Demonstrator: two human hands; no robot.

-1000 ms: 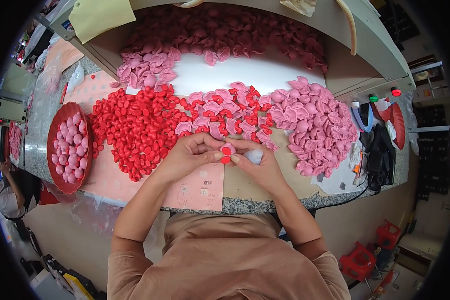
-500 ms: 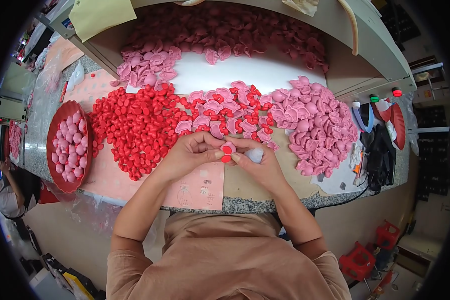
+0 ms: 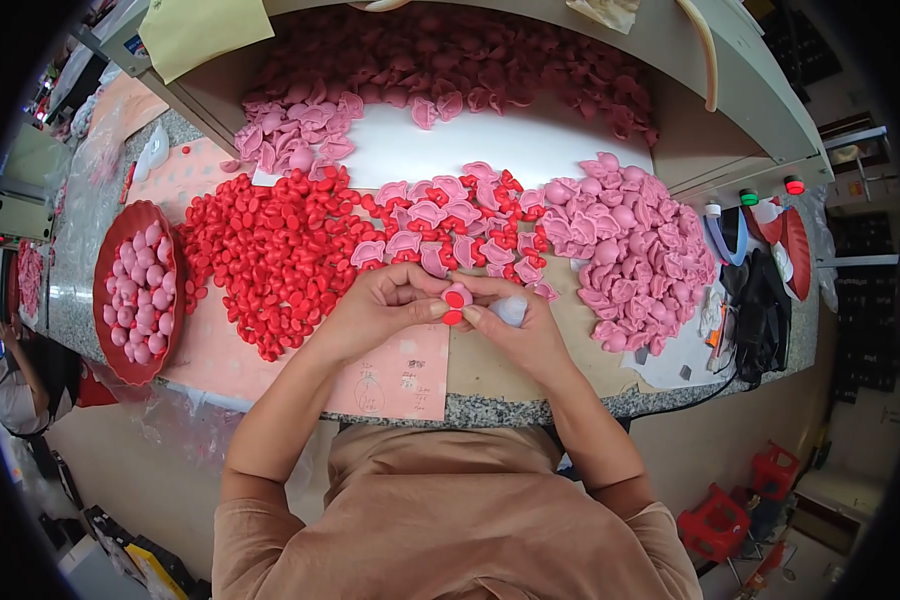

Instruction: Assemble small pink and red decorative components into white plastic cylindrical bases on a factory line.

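Note:
Close together above the near middle of the bench, my left hand (image 3: 375, 310) and my right hand (image 3: 518, 335) are both closed. Their fingertips pinch a small rounded pink piece with red parts (image 3: 457, 298); one red oval shows on its front and another just below. A whitish translucent bottle (image 3: 511, 311) is tucked in my right hand, its other end hidden by the fingers. Just beyond my fingers lie pink cup-shaped shells (image 3: 403, 243) mixed with small red parts. Left of them spreads a heap of red parts (image 3: 275, 260); a pile of pink shells (image 3: 635, 250) is at the right.
A red scalloped basket (image 3: 103, 290) with round pink-and-red pieces stands at the left. Behind is a grey open-fronted box (image 3: 760, 130) holding many pink shells on a white surface. Dark cloth (image 3: 763, 315) and a blue tape ring (image 3: 727, 238) lie at the right edge.

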